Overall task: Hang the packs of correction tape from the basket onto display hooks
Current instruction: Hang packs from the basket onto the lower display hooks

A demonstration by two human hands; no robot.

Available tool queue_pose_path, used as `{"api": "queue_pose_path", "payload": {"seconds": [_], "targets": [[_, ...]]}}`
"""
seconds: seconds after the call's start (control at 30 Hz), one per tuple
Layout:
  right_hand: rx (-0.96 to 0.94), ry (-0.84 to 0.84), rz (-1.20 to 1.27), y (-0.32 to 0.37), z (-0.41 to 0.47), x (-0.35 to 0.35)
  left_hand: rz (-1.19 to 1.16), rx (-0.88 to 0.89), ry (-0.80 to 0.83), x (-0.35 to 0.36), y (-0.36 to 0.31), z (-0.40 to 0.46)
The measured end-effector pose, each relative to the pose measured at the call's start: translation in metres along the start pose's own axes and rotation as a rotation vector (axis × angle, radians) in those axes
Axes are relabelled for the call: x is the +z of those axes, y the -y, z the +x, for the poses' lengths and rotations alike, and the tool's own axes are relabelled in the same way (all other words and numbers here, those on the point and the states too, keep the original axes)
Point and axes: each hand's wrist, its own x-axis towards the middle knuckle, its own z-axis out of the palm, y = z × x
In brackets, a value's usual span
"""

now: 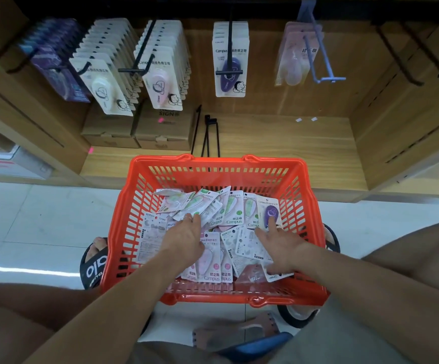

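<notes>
From the head view, both hands are down in the basket [302, 195] among loose packs [210, 261]: the left hand [184, 240] spread flat on the pile, the right hand [278, 245] open, forefinger on a purple pack [269, 210]. Nothing is gripped. They look light, stiff-carded, slippery; pinch the card's top edge, near the hole. Hooks [228, 72] hang above the basket.

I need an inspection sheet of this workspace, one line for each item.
Surface: wooden shelf, white tiled floor.
Job's things: orange basket full of loose packs; a purple pack at its right; display hooks partly filled.
Clutter: two cardboard boxes, spare black hooks lying on the shelf.
Grips: left hand and right hand in the basket, fingers spread over packs, nothing lifted.
Cables: nothing seen.
Surroundings: shop shelving, person's sandalled feet.
</notes>
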Motion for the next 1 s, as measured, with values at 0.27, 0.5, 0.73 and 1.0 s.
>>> {"api": "queue_pose_path", "payload": {"seconds": [0.27, 0.5, 0.73, 1.0], "targets": [[0.004, -0.055, 0.314, -0.013, 0.008, -0.013, -0.486, 0.102, 0.038, 0.006, -0.028, 0.005], [0.016, 0.014, 1.302, -0.017, 0.003, -0.036, -1.081, -0.123, 0.233, -0.013, -0.034, 0.01], [0.021, 0.115, 1.595, 0.011, -0.001, -0.035, -1.402, -0.152, 0.268, -0.013, -0.035, 0.011], [0.195, -0.34, 0.536, -0.016, 0.016, -0.016, -1.236, -0.196, 0.203, -0.012, -0.025, 0.011]]}}
